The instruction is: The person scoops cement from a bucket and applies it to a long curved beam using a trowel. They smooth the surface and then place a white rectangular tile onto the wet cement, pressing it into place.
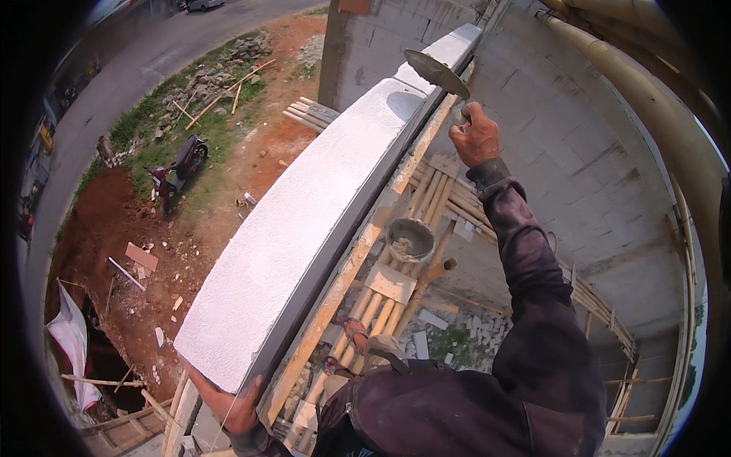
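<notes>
My right hand (476,139) is closed round the handle of a trowel (436,73), its blade held above the far part of the wall top. A shadow of the blade falls on the white surface beneath. At the near end of a long white lightweight concrete block (266,255), my left hand (234,407) grips the end, thumb on the right side and fingers on the left, partly hidden. Beyond a joint, another white block (453,49) continues the row. A timber board (343,276) runs along the wall's right side.
Below on bamboo scaffolding (371,306) stands a bucket (410,241) with mortar in it, near my feet. A grey block wall (586,152) rises at the right, bamboo poles beside it. Far below on the left are a motorcycle (179,169), dirt, rubble and a road.
</notes>
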Tool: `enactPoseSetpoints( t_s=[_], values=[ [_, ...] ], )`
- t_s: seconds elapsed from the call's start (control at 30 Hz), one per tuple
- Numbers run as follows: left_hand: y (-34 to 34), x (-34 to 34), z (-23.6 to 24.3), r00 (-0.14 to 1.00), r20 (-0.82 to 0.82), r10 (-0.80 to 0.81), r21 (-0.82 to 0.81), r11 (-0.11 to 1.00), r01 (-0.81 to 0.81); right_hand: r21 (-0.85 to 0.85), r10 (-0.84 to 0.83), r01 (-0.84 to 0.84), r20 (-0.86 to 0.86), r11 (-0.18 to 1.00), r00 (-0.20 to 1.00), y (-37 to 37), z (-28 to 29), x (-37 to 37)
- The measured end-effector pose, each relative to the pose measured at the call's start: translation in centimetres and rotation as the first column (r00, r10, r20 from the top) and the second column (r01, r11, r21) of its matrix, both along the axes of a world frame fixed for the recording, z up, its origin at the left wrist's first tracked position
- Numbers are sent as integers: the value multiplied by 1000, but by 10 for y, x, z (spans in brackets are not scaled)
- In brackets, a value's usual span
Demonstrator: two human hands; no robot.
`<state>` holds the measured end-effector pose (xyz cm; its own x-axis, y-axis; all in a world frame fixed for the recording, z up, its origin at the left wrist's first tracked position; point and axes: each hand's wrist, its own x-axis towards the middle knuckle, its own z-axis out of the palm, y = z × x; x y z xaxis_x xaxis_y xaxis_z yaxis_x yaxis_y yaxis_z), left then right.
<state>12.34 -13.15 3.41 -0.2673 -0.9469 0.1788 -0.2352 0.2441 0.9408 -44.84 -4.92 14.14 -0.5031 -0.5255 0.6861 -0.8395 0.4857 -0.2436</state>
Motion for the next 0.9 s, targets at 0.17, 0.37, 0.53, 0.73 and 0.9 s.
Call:
enactPoseSetpoints(
  t_s=[0.17,0.37,0.53,0.73,0.9],
  values=[
    [3,8,-4,996,77,49,-17,999,-48,72,17,-17,-6,997,1000,-21,-15,-22],
    [2,10,-9,994,68,86,-59,995,-82,167,-34,40,-39,985,999,-25,-32,-17],
    [4,10,-3,986,145,81,-65,995,-72,189,-13,24,-63,982,998,-22,-52,-10],
    [2,11,-2,992,112,65,-73,996,-57,174,95,-88,-37,981,995,0,-51,0],
    [2,13,-5,994,92,60,-34,998,-57,73,150,-151,13,986,989,16,-40,-7]
  ],
)
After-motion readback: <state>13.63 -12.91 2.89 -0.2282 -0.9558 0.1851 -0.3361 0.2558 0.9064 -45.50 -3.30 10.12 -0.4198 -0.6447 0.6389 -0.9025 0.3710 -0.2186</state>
